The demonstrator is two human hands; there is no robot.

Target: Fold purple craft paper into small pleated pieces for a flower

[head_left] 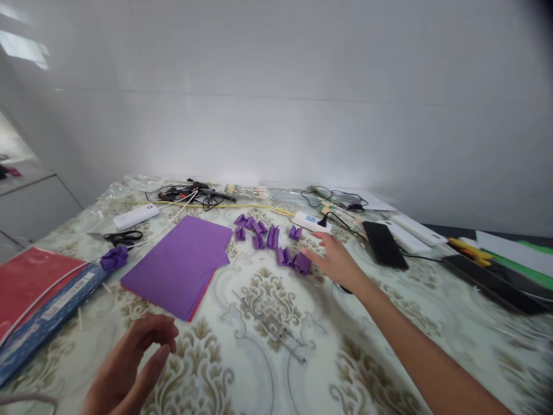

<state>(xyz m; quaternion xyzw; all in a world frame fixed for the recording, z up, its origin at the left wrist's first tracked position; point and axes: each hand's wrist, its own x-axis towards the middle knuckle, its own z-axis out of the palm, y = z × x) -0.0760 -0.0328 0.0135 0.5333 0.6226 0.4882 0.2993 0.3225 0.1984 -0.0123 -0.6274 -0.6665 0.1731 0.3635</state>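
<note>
Several small folded purple paper pieces [272, 237] lie in a loose cluster at the middle of the patterned tablecloth. My right hand [334, 260] reaches over from the right with its fingers apart, beside the nearest folded piece [301, 263]; nothing shows in its grasp. Low on the left, my left hand [137, 360] is curled loosely, thumb and fingers apart and holding nothing. Beyond it, purple paper sheets [177, 265] lie flat with a red edge showing beneath. A crumpled purple paper [114, 257] sits by the black-handled scissors [123, 237].
A red sheet [37, 276] and a blue package [52, 314] lie at the left. Tangled black cables [194, 193] and a white power bank [136, 216] are behind. A white power strip [311, 221], black phone [384, 245] and yellow tool [470, 251] lie toward the right.
</note>
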